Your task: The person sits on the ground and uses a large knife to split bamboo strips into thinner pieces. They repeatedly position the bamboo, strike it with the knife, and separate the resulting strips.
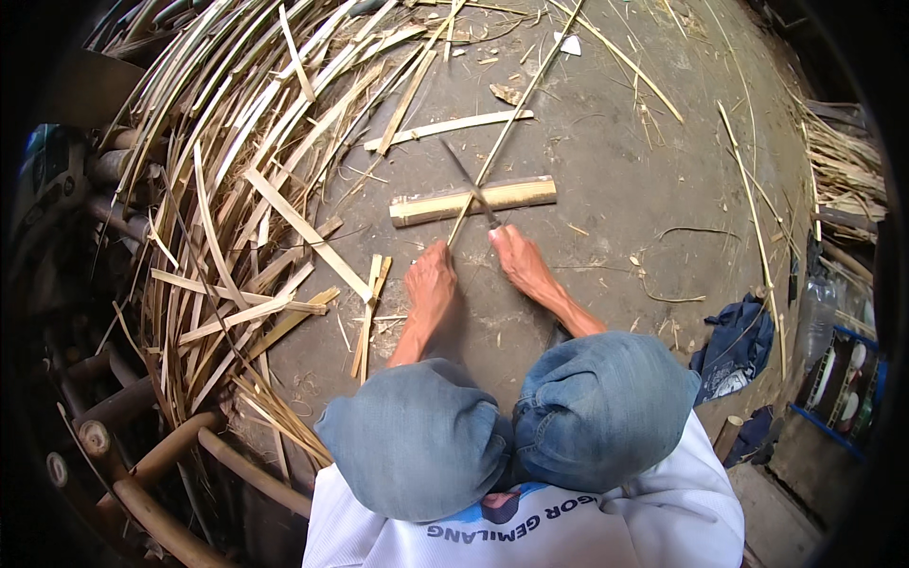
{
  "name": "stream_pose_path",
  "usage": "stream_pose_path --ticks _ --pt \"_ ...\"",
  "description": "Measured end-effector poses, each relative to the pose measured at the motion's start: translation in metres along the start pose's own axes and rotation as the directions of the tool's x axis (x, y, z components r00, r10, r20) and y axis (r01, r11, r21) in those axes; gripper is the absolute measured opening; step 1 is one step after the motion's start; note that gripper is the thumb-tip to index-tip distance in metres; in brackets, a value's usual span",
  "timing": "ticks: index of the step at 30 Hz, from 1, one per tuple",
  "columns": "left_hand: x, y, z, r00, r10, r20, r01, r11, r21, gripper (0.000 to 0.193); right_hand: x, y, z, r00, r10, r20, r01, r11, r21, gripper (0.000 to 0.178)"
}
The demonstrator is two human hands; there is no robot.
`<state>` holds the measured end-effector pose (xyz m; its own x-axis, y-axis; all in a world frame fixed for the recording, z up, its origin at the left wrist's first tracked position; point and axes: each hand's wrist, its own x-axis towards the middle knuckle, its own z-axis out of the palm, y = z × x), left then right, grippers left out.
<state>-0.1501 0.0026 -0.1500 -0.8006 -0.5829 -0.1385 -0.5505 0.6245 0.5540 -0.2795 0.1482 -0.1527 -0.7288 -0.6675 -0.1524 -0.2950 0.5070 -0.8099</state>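
Note:
My left hand (431, 284) is closed round the near end of a long, thin bamboo strip (543, 66), which runs away from me toward the far edge. In my right hand (519, 260) is the handle of a knife (463, 172). Its dark, narrow blade points away and to the left, crossing the strip just in front of my hands. Under this crossing lies a short split piece of bamboo (524, 194), lengthwise from left to right on the ground. Whether the blade touches the strip or that piece, I cannot tell.
A big heap of bamboo strips (256, 180) spreads over the left side. Bamboo poles (156, 516) form a frame at lower left. Loose strips (454, 126) and shavings lie on the grey ground (606, 189). Dark blue cloth (737, 346) and a plastic bottle (816, 312) are at right.

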Motion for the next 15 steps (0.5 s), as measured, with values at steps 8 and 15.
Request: stream_pose_path --ticks 8,15 --pt "-0.003 -0.004 0.003 1.000 -0.005 0.018 0.006 0.998 -0.060 0.013 -0.019 -0.038 -0.038 0.995 -0.061 -0.078 0.063 0.998 0.027 0.038" --pt "-0.002 -0.007 0.006 1.000 0.011 -0.006 -0.011 0.997 -0.070 0.014 -0.013 -0.031 -0.035 0.996 0.087 0.020 -0.087 0.996 -0.013 0.043"
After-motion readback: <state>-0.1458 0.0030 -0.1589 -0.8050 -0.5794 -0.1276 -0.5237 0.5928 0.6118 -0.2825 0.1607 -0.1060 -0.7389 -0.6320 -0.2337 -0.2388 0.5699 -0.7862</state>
